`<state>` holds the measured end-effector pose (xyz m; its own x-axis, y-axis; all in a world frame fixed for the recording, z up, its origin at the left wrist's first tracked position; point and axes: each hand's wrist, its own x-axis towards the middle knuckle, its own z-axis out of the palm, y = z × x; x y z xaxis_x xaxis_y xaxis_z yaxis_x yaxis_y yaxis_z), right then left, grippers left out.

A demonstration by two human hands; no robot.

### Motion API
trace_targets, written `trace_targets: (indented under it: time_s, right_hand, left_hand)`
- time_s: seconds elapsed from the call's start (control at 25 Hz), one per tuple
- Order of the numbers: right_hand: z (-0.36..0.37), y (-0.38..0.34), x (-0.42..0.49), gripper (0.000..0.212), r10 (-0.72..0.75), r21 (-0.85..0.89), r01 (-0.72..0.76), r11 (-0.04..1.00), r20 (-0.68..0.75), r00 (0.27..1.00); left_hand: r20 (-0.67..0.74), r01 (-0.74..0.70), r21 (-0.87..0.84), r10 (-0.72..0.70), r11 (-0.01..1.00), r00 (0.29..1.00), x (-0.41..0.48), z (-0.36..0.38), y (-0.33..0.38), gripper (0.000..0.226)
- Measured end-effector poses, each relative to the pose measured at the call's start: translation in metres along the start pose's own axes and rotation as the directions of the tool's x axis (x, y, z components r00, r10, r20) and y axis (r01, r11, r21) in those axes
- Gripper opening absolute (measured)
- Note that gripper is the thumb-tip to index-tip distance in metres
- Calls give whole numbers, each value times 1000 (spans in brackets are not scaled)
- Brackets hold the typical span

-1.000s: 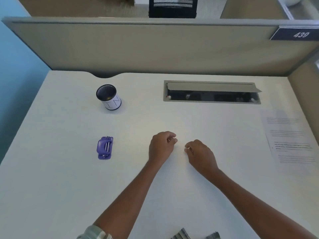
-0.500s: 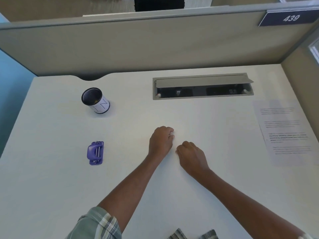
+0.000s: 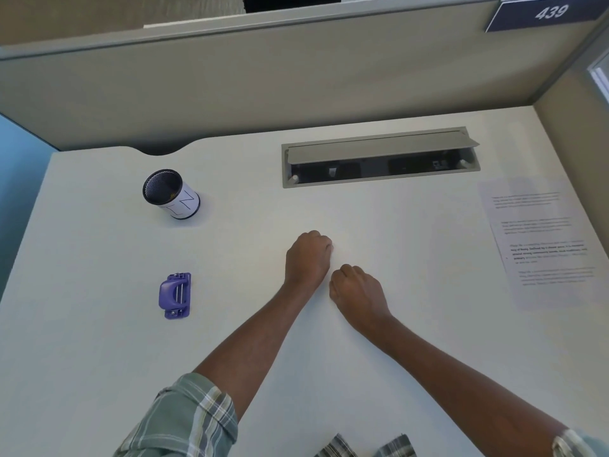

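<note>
While the left hand (image 3: pixel 308 258) and right hand (image 3: pixel 357 290) rest just beside each other on the counter (image 3: pixel 99 357), both fisted, fingers curled under, nothing visible in either, the purple hole punch (image 3: pixel 174 295) lies well to their left, black cup (image 3: pixel 171 194) standing farther back.

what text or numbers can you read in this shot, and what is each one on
"439" in white on the dark blue sign at the top of the partition.
"IN", hand-drawn and lying sideways in this view, on the white wrap of the black mesh cup.
Printed sheet on the desk: several paragraphs, too blurred to read.
</note>
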<state>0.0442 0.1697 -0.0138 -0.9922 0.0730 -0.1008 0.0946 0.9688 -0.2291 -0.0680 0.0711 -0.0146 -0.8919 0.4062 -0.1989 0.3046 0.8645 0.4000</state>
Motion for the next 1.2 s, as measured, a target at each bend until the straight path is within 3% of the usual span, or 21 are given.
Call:
trace_targets:
  time_s: [0.12,0.36,0.64,0.84,0.92,1.04,1.2]
  right_hand:
    - [3,3,3,20,28,35,-29,999,50,998]
    - [5,10,1,29,60,75,-67,995,100,993]
    - [0,9,11,30,71,85,-84,993,149,986]
    - [-7,13,11,32,43,162,-75,984,190,981]
    - [-7,23,10,35,91,321,-156,934,206,974]
    - [-9,42,7,21,212,594,-309,743,229,950]
    - [-9,47,8,18,140,544,-246,802,228,963]
  left_hand:
    - [12,9,39,-9,999,1000,5,-4,6,31]
    - [6,-27,22,27,999,1000,6,-10,5,29]
    - [47,-89,209,81,974,996,11,-11,3,24]
    - [67,-136,240,123,961,990,15,-9,0,20]
    - [77,-125,184,113,975,991,17,-9,0,18]
    - [69,-46,24,44,999,997,17,-9,-6,14]
    - [47,189,-347,-185,919,982,-10,-4,-21,9]
